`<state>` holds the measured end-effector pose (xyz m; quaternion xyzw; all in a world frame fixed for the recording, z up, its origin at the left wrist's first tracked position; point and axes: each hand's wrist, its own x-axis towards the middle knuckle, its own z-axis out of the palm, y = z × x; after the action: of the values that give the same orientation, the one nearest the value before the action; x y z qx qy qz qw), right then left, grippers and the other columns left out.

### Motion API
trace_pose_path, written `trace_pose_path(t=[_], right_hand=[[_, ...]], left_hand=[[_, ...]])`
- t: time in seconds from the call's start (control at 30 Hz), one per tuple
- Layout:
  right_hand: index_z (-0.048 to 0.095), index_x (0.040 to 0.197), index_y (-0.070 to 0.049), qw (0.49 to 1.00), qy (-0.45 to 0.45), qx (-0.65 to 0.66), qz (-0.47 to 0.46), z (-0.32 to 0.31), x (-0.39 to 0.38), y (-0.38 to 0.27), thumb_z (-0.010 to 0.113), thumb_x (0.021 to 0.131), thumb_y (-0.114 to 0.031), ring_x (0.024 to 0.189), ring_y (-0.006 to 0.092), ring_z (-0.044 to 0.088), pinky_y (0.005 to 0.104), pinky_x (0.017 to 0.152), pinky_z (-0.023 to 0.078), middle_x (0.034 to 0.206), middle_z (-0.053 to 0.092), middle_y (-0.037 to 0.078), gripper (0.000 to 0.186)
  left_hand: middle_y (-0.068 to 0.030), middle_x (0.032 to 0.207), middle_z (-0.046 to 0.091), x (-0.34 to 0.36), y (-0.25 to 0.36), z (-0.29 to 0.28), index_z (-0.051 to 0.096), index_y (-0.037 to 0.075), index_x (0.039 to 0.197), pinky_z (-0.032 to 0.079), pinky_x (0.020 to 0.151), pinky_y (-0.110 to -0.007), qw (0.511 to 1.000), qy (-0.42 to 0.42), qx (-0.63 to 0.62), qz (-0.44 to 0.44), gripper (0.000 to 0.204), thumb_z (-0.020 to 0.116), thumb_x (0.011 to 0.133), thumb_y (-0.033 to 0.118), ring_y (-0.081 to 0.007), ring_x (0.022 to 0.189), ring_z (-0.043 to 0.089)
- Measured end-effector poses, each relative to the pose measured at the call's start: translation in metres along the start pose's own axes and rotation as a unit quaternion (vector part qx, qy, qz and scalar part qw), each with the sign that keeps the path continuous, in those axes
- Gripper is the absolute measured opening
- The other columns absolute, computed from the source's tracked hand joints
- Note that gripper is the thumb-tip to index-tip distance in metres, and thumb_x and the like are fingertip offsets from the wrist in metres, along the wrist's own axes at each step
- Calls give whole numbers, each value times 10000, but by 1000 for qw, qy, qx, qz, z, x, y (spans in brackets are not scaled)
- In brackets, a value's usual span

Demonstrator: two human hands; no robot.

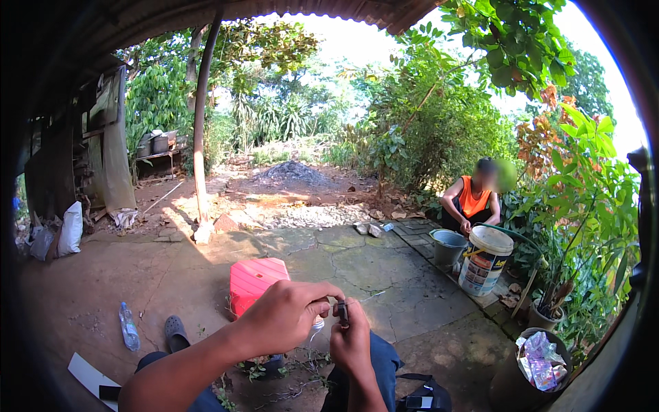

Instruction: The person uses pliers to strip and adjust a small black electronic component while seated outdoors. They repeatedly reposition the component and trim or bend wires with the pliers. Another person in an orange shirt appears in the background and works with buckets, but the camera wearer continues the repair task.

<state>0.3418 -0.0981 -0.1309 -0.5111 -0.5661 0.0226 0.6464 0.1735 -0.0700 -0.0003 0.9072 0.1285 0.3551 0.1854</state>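
Observation:
In front of my knees, my right hand [351, 336] is closed around a small dark object [342, 313], its thumb raised alongside. My left hand [288, 312] reaches across from the left with bent fingers. Its index finger meets the top of the dark object, and its pinch is partly hidden. A thin pale strand [374, 296] sticks out to the right just beyond my fingers. Partly behind my left hand is a small white item [317, 324] whose kind I cannot make out. Beyond my left wrist sits a red ribbed plastic container [257, 278].
Plastic bottle [129, 327] and grey clog [176, 333] lie left; a black bag [424, 397] is by my right knee. A bin of plastic wrappers [542, 360] stands right. Farther off, a person in an orange top [473, 199] crouches behind a grey bucket [448, 247] and white pail [486, 261].

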Motion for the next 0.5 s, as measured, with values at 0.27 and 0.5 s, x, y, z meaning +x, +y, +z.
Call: trace_pose_path(t=[0.27, 0.5], right_hand=[[591, 1107, 21, 1000, 4, -27, -12, 0, 1, -5, 520, 722, 188, 975, 470, 590, 497, 845, 488, 1018, 582, 238, 426], [598, 1085, 22, 999, 15, -38, -18, -1, 1, -7, 527, 726, 193, 945, 472, 594, 491, 828, 493, 996, 583, 237, 404]], left_hand=[[-242, 1015, 760, 0, 1, -1, 733, -1, 1166, 585, 820, -466, 1000, 7, 1, 10, 206, 671, 971, 17, -441, 951, 742], [-237, 983, 766, -2, 2, -2, 746, -9, 1181, 585, 795, -431, 996, -13, -66, -63, 215, 681, 980, 31, -395, 904, 768]])
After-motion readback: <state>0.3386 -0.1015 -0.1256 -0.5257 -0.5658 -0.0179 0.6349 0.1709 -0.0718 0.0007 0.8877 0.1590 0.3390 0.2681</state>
